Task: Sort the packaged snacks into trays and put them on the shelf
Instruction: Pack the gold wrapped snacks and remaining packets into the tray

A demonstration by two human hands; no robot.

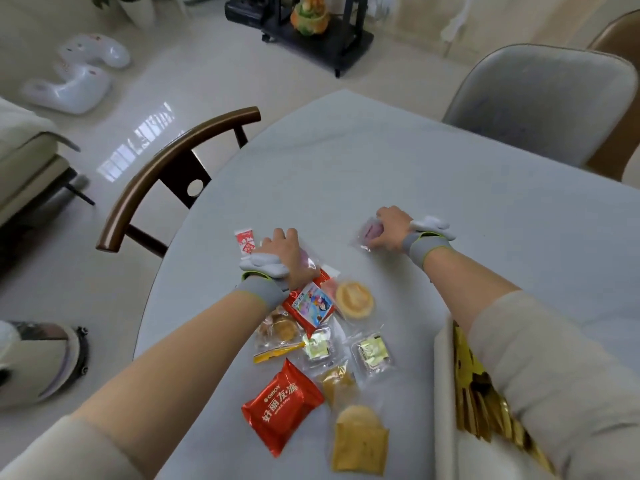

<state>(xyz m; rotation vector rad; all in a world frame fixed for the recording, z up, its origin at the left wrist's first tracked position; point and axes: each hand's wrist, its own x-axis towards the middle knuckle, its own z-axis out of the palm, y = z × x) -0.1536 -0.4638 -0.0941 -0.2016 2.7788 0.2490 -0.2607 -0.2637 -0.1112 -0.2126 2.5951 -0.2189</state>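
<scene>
Several packaged snacks lie on the pale table (346,174). My left hand (282,249) rests with curled fingers on a clear pack holding a pink snack (306,259), beside a small red-and-white sachet (245,244). Further right my right hand (389,228) grips another clear pack with a pink snack (370,231). Nearer me lie a cartoon-printed red pack (311,308), a round yellow cake (355,299), brown cookies in a clear pack (278,332), two green-and-gold packs (372,351), a big red Orion pack (282,407) and a yellow wafer pack (360,441).
A white tray with gold-wrapped packs (474,393) sits at the near right, partly under my right forearm. A wooden chair (166,174) stands at the table's left edge and a grey chair (540,102) at the far side. The shelf is not in view.
</scene>
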